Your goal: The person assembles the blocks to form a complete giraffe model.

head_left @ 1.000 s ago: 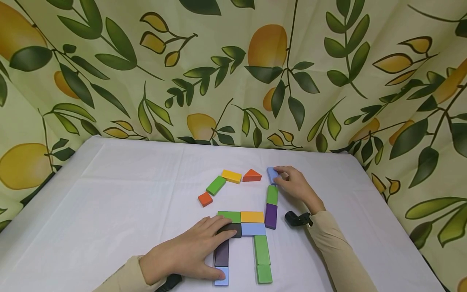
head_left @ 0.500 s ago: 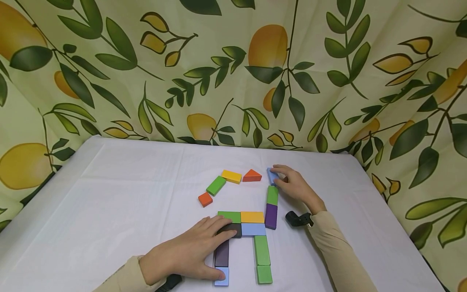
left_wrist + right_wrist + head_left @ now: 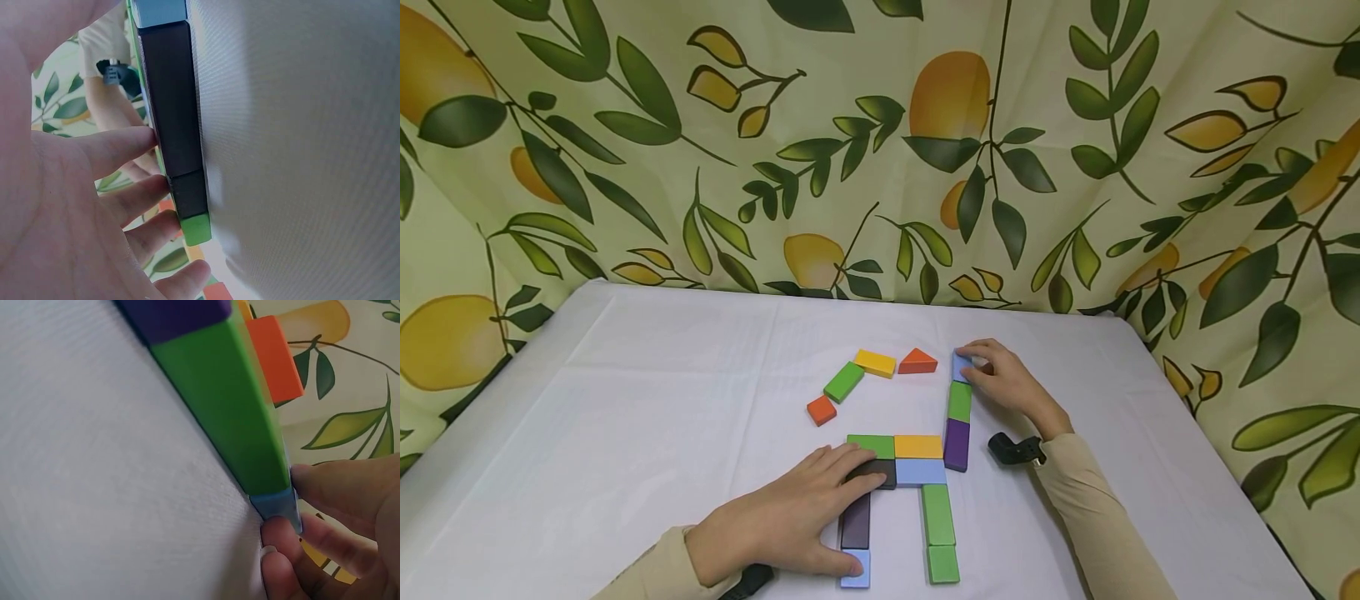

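In the head view my right hand [image 3: 1011,382] pinches a light blue block [image 3: 958,367] at the far end of a column, behind a green block [image 3: 959,402] and a purple block [image 3: 957,445]. The right wrist view has the blue block's [image 3: 275,505] end close against the green one, with fingers around it. My left hand [image 3: 778,521] rests spread over other blocks. Its fingertips touch a black block [image 3: 887,475] and the edge of a green block [image 3: 868,443]; its thumb lies on a small light blue block [image 3: 854,581]. A dark long block [image 3: 855,527] is partly hidden under this hand.
A yellow block [image 3: 918,447] and a light blue block [image 3: 921,472] adjoin the left hand's blocks, with two green blocks [image 3: 938,514] below. Beyond lie an orange-red triangle [image 3: 917,362], a yellow block [image 3: 875,363], a green block [image 3: 844,382] and a red-orange block [image 3: 822,410].
The light blue block in my right hand has straightened and shifted slightly nearer, now in line with the green block. My left hand has stayed still.
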The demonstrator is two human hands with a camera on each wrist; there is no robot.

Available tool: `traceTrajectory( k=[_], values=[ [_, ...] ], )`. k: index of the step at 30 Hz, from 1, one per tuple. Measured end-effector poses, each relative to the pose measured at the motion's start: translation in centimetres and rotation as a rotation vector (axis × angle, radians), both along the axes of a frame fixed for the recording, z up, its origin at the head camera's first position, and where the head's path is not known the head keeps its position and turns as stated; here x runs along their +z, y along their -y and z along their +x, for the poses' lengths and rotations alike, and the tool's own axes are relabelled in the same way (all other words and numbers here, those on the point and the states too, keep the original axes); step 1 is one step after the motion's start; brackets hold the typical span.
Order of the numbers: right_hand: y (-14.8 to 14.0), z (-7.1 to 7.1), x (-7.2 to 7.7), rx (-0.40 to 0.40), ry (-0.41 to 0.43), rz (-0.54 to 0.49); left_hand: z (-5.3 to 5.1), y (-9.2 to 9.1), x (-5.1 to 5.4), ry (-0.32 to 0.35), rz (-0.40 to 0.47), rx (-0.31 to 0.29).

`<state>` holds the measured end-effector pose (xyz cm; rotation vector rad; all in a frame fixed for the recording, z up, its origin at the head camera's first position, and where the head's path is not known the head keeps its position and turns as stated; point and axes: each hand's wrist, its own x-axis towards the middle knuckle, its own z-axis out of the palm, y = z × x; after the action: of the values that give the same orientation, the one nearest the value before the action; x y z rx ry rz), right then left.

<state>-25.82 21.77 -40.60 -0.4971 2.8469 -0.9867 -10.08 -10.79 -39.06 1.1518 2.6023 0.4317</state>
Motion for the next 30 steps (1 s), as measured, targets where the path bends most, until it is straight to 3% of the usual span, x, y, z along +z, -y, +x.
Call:
traceTrajectory(
  k=[12,21,30],
  values=[
    [-0.20,-0.04,0.27,-0.007,0.041,0.015,0.12,0.03,-0.09,-0.032,0.008,-0.005],
    [0.23,0.24,0.44,0.083,0.079,0.027,0.07,0.01,-0.03,0.006,0.001,0.007],
    [-0.07,0.22,0.37,0.098,0.081,0.005,0.02,-0.02,-0.05,-0.002,-0.001,0.000]
  ],
)
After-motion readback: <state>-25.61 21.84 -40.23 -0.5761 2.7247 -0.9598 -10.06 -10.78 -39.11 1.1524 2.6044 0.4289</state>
